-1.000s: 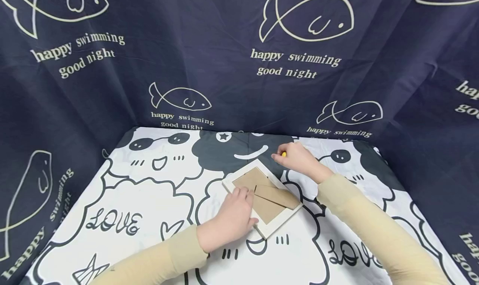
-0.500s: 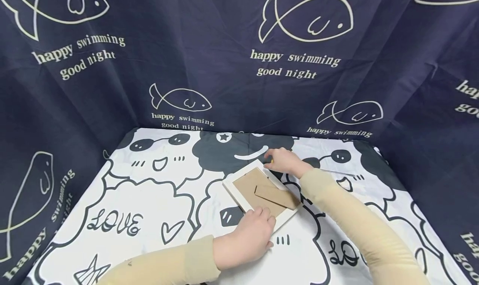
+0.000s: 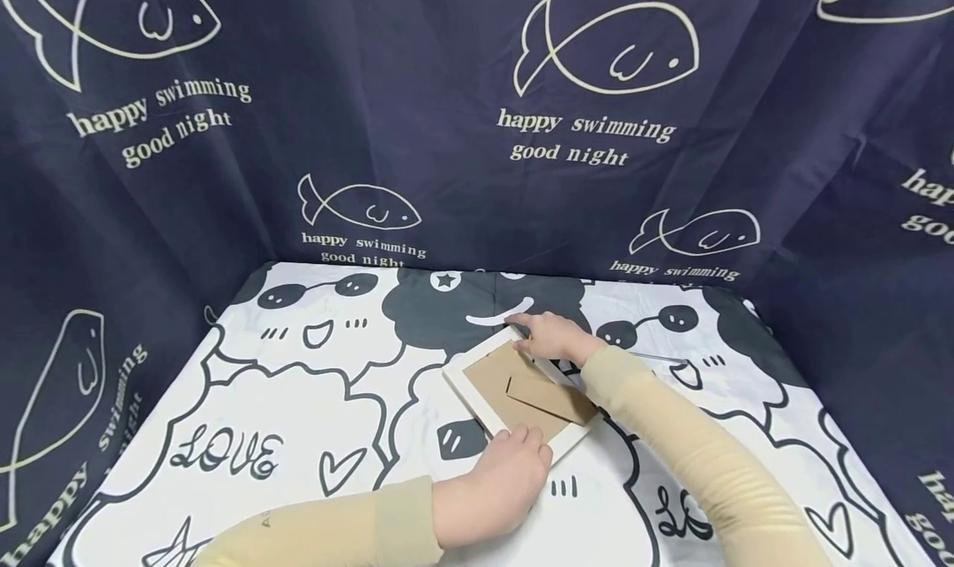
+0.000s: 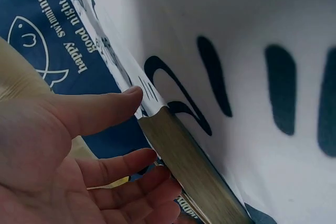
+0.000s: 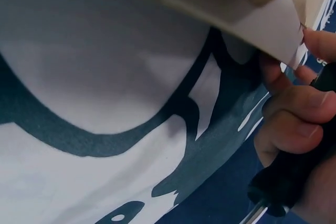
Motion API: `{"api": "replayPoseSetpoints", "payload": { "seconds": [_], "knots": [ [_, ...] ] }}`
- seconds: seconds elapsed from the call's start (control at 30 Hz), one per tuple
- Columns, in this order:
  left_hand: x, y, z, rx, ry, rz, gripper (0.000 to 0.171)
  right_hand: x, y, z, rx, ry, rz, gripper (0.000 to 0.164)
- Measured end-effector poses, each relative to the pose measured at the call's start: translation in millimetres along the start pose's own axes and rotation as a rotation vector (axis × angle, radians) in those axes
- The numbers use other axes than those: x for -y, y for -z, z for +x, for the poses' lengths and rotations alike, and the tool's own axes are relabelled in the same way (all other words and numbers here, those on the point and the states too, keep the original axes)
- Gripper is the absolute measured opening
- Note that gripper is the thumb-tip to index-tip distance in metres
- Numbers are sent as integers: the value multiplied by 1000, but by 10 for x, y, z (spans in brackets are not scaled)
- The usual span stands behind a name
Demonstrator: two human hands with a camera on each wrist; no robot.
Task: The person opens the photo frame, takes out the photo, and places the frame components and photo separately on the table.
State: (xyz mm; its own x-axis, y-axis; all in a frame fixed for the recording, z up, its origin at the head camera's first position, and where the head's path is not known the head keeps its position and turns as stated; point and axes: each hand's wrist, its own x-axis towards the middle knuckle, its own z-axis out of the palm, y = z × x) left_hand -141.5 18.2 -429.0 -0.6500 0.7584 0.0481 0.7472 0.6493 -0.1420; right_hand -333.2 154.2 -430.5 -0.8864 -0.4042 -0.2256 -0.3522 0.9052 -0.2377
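Note:
A white picture frame (image 3: pixel 477 397) lies face down, turned cornerwise, showing its brown backing board (image 3: pixel 488 368) and a brown stand leg (image 3: pixel 547 397). My left hand (image 3: pixel 503 488) rests its fingers on the near-left edge; in the left wrist view its thumb (image 4: pixel 105 111) is extended, apart from the frame's side edge (image 4: pixel 191 166). At the far corner, my right hand (image 3: pixel 553 335) touches the frame with its thumb and index finger. Its other fingers curl round the dark handle of a screwdriver (image 5: pixel 283 182), whose metal shaft points away from the frame.
A white cloth with black cartoon prints (image 3: pixel 313 401) covers the table. Dark blue curtains (image 3: pixel 462 120) with fish drawings and lettering hang behind it and at both sides.
My left hand has slid along the frame's edge toward the near corner. My right hand has moved left to the far corner, screwdriver still held. The frame has barely moved.

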Motion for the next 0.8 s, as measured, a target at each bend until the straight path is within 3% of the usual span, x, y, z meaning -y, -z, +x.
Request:
{"api": "replayPoseSetpoints", "payload": {
  "seconds": [0.2,0.47,0.8],
  "knots": [
    [-33,-25,0,7,-3,24,24,-14,-31,-16,17,38,5,47],
    [-14,-40,0,2,-19,56,27,-17,-40,-14,-32,89,-68,45],
    [32,-48,-9,-98,-80,97,22,-30,-7,-12,-43,94,-90,44]
  ]
}}
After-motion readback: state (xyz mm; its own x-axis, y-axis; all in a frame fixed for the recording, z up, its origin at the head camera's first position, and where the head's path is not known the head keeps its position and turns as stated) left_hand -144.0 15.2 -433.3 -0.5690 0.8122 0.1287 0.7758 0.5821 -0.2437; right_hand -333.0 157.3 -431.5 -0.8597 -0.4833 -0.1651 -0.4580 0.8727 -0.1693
